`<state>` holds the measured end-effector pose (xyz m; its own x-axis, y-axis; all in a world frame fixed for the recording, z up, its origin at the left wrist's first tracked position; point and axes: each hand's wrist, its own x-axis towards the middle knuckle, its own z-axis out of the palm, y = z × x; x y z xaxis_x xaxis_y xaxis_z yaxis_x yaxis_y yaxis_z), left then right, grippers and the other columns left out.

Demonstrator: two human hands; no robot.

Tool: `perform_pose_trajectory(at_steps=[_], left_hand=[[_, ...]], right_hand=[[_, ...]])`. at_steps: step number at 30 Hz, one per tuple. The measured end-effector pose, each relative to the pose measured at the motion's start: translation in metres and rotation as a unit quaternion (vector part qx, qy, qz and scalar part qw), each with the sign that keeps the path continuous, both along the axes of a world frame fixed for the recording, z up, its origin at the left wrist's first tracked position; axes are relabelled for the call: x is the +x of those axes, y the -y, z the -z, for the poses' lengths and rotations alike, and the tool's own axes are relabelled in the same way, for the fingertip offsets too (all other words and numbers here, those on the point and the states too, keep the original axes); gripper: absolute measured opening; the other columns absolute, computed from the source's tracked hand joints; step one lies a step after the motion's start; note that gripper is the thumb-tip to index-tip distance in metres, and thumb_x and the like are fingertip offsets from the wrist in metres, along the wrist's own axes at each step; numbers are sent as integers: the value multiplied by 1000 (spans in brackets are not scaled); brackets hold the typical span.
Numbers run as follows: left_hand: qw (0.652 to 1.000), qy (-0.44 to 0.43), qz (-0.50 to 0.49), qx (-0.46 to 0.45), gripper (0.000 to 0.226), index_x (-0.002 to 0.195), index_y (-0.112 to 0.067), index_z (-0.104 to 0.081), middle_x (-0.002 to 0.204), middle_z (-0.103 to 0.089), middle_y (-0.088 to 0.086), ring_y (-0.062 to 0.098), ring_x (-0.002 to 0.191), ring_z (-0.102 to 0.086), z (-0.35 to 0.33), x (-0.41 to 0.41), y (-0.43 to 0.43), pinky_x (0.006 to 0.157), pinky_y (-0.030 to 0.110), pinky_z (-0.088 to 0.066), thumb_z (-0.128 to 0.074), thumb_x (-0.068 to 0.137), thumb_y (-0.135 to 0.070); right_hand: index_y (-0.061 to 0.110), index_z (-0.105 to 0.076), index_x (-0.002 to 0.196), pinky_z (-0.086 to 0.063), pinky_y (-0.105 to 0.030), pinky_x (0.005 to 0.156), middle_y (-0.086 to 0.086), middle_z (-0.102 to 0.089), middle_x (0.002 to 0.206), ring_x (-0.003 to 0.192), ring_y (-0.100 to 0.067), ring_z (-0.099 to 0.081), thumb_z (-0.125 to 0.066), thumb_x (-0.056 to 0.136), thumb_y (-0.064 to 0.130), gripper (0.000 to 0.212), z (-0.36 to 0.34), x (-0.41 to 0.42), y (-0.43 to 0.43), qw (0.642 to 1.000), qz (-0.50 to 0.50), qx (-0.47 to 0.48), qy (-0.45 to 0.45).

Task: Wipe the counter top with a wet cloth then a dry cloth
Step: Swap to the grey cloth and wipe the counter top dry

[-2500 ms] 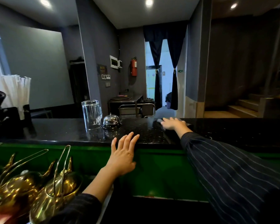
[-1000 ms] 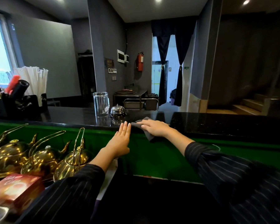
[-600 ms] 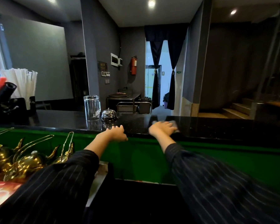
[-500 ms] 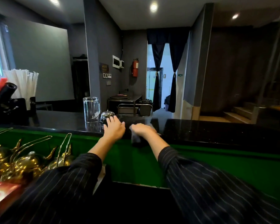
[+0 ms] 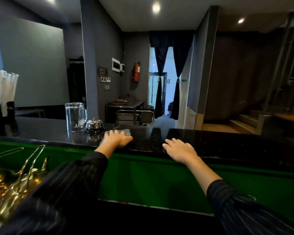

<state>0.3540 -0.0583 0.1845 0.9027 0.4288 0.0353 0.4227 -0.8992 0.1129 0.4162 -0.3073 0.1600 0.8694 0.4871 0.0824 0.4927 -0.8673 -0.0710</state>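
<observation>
On a polished black speckled stone counter top (image 5: 210,141) above a green-panelled bar front (image 5: 151,175), a person in dark pinstriped sleeves works with both bare hands. The head camera, the only view, looks forward and down across the bar. The left hand (image 5: 117,139) lies palm-down with fingers spread flat on a small grey cloth (image 5: 126,132), pressing it to the stone rather than clutching it; the cloth's far edge shows beyond the fingertips, just beside a domed chrome service bell (image 5: 93,125). Next to the bell stands an upturned clear drinking glass (image 5: 74,117). The right hand (image 5: 178,150) rests open and empty near the counter's front edge, a little apart from the cloth hand, fingers loosely extended on the stone.

Brass-coloured kettles with tall wire handles (image 5: 15,182) crowd the lower shelf at left, and a bundle of white wrapped straws (image 5: 3,89) stands at the far left end of the counter.

The wiping appears to be under way, though whether this cloth is the wet or the dry one cannot be told from the picture. No second cloth is in sight. The area around the glass and bell, and the long stretch of counter running right, seemingly remain to be covered.
</observation>
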Motion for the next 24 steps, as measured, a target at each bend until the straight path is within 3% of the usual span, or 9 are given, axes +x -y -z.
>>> perform_pose_trajectory(at_steps=[4,8,11,14,17,20,24], left_hand=[[999,-26,-24,24,70,150,-34,-11,160,-8,12,40,145,-7,4,6,-39,117,52,-6,-20,86,-61],[999,-5,12,30,65,149,-39,-12,159,-8,16,42,144,-6,3,-5,13,116,52,-7,-21,90,-64],[991,-24,117,63,93,148,-39,-16,160,-9,13,44,143,-6,8,-16,52,116,57,-5,1,65,-78],[984,-35,143,98,109,149,-32,-16,159,-12,13,43,143,-11,13,-34,28,115,59,-11,13,51,-69],[994,-7,61,91,96,148,-26,-17,158,-14,14,47,139,-18,13,-47,-36,112,61,-16,11,63,-62],[999,30,-27,36,62,147,-29,-15,159,-14,14,49,139,-19,18,-47,-74,113,62,-14,-12,90,-50],[998,25,25,60,54,145,-32,-26,154,-25,17,44,139,-22,11,-32,-11,113,56,-14,-22,93,-47]], right_hand=[[24,-31,151,-27,-53,111,-6,-30,158,144,-31,-28,-18,102,41,53,3,-3,0,1000,7,3,24],[23,-35,148,-30,-52,106,-9,-37,152,138,-33,-34,-20,102,41,52,-2,-18,-3,999,11,22,30],[25,-31,151,-27,-52,111,-7,-32,156,141,-32,-30,-18,102,43,54,-6,-19,1,999,7,26,17],[27,-25,154,-22,-50,117,-5,-24,161,147,-30,-23,-16,102,47,57,-8,-15,4,1000,-4,26,-6],[25,-27,154,-23,-50,117,-6,-27,160,146,-29,-25,-18,102,47,57,-10,-12,4,999,-1,40,-2],[24,-33,151,-24,-49,114,-6,-33,157,144,-27,-29,-21,102,46,55,-6,-16,1,998,8,64,5],[23,-35,150,-27,-49,111,-7,-37,154,141,-29,-33,-21,101,44,54,-6,-21,0,998,14,54,12]])
